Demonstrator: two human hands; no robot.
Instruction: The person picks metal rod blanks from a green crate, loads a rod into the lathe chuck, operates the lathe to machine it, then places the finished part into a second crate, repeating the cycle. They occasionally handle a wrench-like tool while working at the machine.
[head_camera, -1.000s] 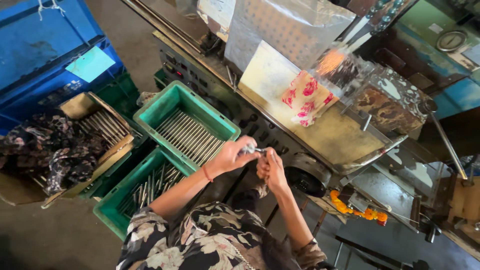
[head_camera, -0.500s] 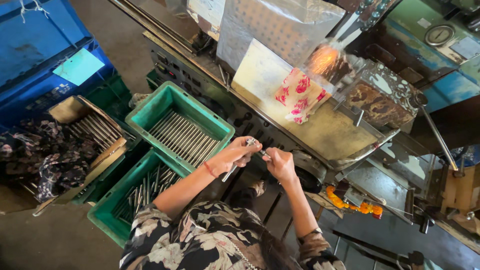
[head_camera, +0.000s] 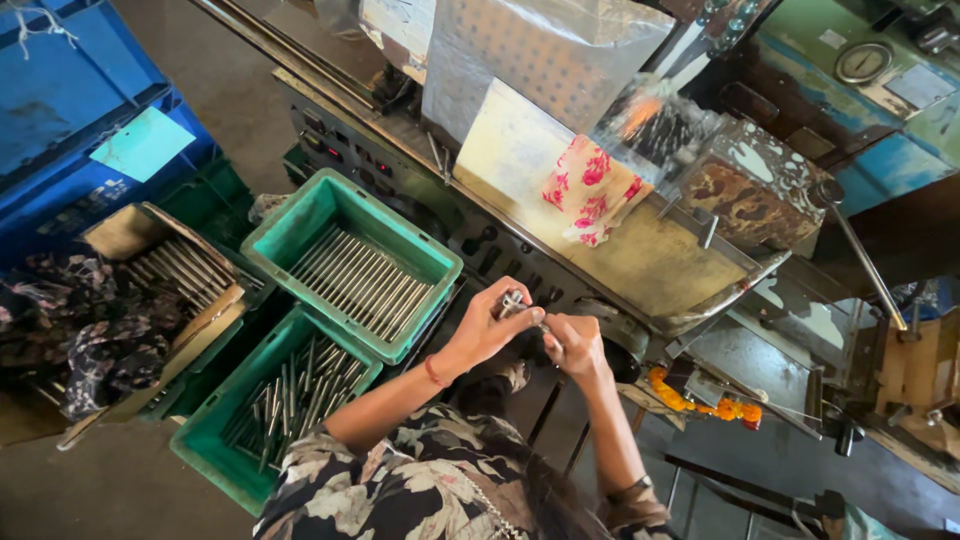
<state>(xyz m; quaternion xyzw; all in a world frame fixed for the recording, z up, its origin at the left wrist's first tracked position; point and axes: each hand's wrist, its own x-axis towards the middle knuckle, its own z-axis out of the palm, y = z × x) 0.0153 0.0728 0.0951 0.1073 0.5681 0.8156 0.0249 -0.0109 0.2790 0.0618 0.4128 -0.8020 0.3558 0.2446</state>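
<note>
My left hand and my right hand meet in front of the machine's control panel, both pinching a small metal part between the fingertips. A red band circles my left wrist. Just left of my hands, the upper green crate holds a neat row of metal rods. Below it, a second green crate holds several rods lying loose. My floral sleeves fill the bottom of the view.
A cardboard box with more rods sits at the left beside dark patterned cloth. Blue crates stand at top left. A pink floral cloth lies on the machine's oily tray. Orange flowers hang at right.
My hands have stayed together on the small part and turned it slightly. The view has drifted, so the crates and machine sit a little differently in the frame.
</note>
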